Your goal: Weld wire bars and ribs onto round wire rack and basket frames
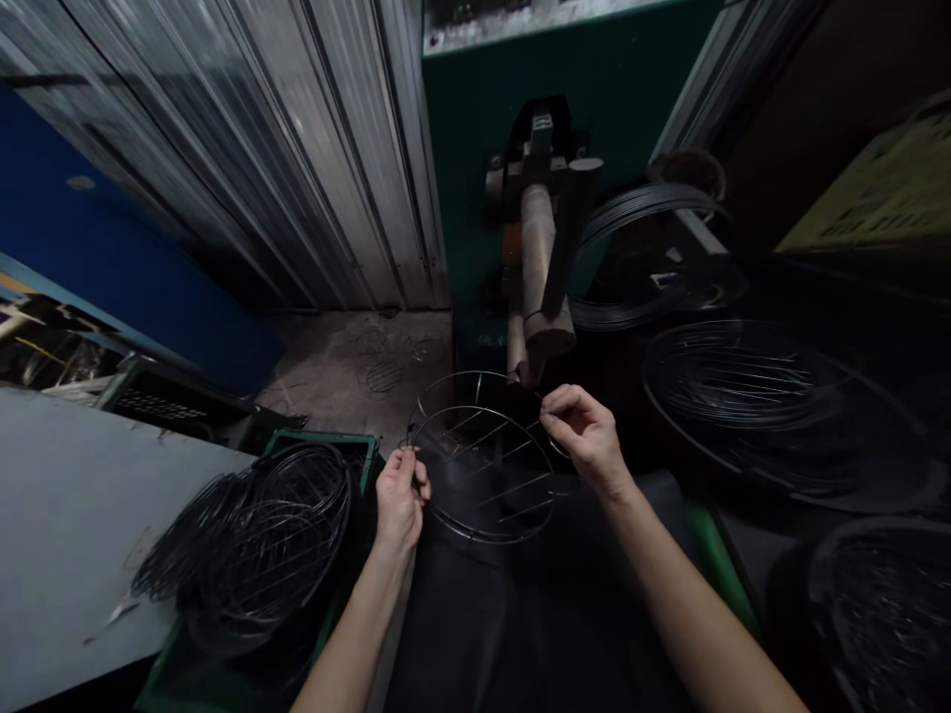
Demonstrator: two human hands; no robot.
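A round wire rack (499, 439), made of rings with parallel cross wires, hangs in front of me below the cylindrical metal arms (541, 248) of a green machine. My left hand (399, 500) is closed on the rack's left rim, thumb against fingers. On the far right side, my right hand (586, 441) pinches a thin piece of wire (538, 395) close to the tip of the lower arm. Part of the rack's right rim is hidden behind that hand. The rack's far rim reaches the lower arm's tip; whether they touch I cannot tell.
At left, a green crate (364, 448) is heaped with wire racks (274, 535) beside a pale tabletop (66, 535). Wire rings (743, 386) lie in a wide dark tray at right. A black tub (824, 564) of small metal pieces stands nearer. Wire rounds (383, 376) lie on the floor.
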